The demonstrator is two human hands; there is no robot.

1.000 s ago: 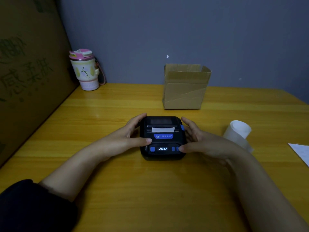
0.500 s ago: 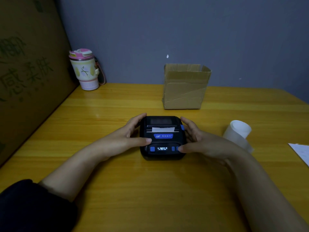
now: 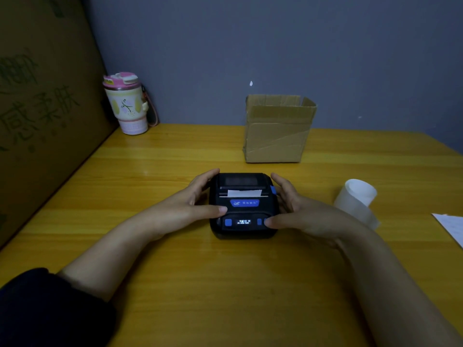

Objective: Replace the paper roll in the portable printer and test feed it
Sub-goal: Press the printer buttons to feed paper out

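A small black portable printer sits lid closed in the middle of the yellow wooden table. A short white paper strip sticks out of its slot and its small front display is lit. My left hand cups the printer's left side, thumb lying on the front panel above the left blue button. My right hand cups the right side, thumb tip on the right blue button. A white paper roll lies on the table to the right, partly behind my right wrist.
An open cardboard box stands behind the printer. A pink-lidded tumbler is at the back left beside a large cardboard panel leaning along the left edge. A white sheet lies at the right edge.
The text on the printer's display has changed. Both hands stay on the printer's sides with almost no movement.
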